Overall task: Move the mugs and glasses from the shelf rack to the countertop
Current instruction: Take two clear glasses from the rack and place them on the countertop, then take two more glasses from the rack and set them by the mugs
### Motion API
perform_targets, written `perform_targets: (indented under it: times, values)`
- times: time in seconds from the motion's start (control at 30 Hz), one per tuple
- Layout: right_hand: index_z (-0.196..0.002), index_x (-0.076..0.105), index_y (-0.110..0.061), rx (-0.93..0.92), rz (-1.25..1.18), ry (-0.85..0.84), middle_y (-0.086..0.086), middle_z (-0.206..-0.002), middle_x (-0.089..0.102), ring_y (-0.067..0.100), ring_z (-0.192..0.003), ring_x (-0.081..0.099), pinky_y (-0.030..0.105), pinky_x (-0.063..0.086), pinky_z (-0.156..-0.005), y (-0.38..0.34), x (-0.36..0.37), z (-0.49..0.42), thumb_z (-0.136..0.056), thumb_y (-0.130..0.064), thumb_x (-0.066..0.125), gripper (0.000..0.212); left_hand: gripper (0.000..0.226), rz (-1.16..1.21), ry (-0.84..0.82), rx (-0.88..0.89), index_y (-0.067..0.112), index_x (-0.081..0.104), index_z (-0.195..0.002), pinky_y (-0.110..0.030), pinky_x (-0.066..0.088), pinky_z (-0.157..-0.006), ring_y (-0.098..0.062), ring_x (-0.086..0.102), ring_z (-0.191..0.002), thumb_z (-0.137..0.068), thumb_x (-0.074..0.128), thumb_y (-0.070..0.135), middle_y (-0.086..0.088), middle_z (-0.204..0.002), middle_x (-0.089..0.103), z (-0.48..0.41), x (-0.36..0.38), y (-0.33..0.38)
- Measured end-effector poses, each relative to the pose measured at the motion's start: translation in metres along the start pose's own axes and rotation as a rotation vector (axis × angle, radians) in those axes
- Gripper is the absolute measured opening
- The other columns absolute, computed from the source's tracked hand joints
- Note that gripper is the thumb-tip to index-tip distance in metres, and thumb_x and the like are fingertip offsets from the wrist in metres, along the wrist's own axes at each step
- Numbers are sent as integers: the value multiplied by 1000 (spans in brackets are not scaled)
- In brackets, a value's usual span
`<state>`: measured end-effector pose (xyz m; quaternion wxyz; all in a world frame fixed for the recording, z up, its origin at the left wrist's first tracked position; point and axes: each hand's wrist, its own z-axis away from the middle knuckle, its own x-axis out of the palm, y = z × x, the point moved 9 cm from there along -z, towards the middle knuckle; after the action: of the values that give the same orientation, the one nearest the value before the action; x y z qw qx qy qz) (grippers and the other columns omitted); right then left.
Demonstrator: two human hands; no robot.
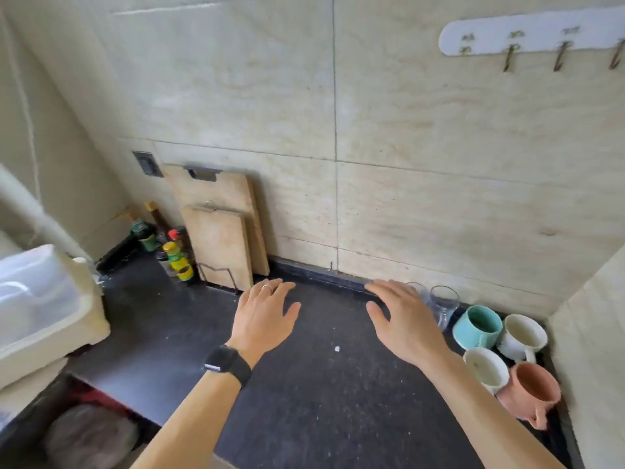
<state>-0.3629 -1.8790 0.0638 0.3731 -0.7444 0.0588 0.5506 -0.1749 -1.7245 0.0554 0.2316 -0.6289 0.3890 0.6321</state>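
On the dark countertop point(324, 384) at the right stand a teal mug point(477, 326), two white mugs point(522, 336) point(485, 368) and a terracotta mug point(529, 389). Behind them by the wall stand two clear glasses point(443, 301) point(417, 291), one partly hidden by my right hand point(404, 319). That hand hovers flat with straight fingers just left of the glasses and holds nothing. My left hand point(263, 316), with a ring and a black watch on the wrist, hovers with spread fingers over the middle of the counter. No shelf rack is in view.
Two wooden cutting boards point(220, 231) lean on the back wall in a wire stand. Several condiment bottles point(174, 255) stand in the left corner. A white plastic container point(44, 299) sits at the left edge. A hook rail point(527, 35) hangs high on the wall.
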Motion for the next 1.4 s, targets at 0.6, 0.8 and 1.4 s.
perform_targets:
  times: [0.6,0.8,1.4]
  values:
    - [-130,66,-25,-1142,-179,-236,-4,-135,65,19,-129,53,35,40,-108,-512,91,265,-95,-37,56,38,48,-321,317,-1059,36,48,-141,-48,28,-116,-23,40,-139,-95,46,50,3,-148,49,583,-236,-212]
    - [-138,58,-28,-1373,-253,-290,-6,-143,57,17,-136,44,34,33,-114,-635,87,396,-98,-39,51,42,47,-403,416,-1270,35,49,-140,-46,25,-117,-21,37,-140,-95,47,48,1,-148,49,749,-305,-223]
    - [-140,50,-33,-1547,-328,-313,-12,-146,53,14,-143,36,37,31,-115,-903,144,665,-100,-44,45,42,52,-497,465,-1389,34,39,-146,-45,23,-120,-19,35,-142,-96,45,49,2,-149,47,1064,-427,-351]
